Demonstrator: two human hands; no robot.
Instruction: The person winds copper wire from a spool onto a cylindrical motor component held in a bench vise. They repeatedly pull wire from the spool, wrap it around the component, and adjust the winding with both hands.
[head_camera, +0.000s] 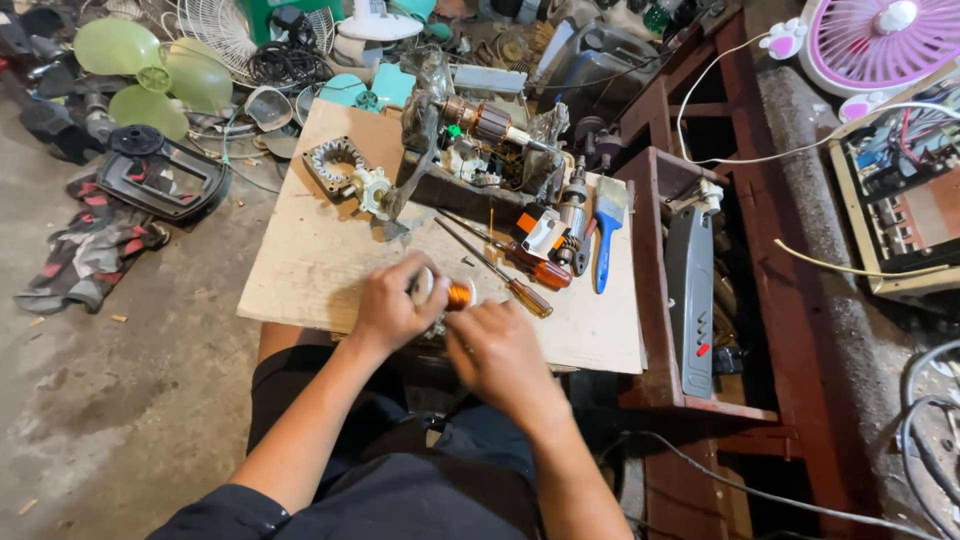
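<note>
My left hand (392, 303) and my right hand (497, 352) meet at the near edge of a plywood board (310, 250). Between them they grip a small motor part with copper winding (458, 294) and a pale round end; most of it is hidden by my fingers. Just right of my hands lie two screwdrivers with amber handles (528, 297), their shafts pointing up-left. A blue-handled paintbrush (605, 235) rests further right.
On the board's far side sit a motor armature (485, 122), a stator ring (335, 160) and loose parts. Green fan blades (150, 70) and fan guards litter the floor at left. A grey power strip (690, 290) lies on a red shelf; a pink fan (880, 40) stands top right.
</note>
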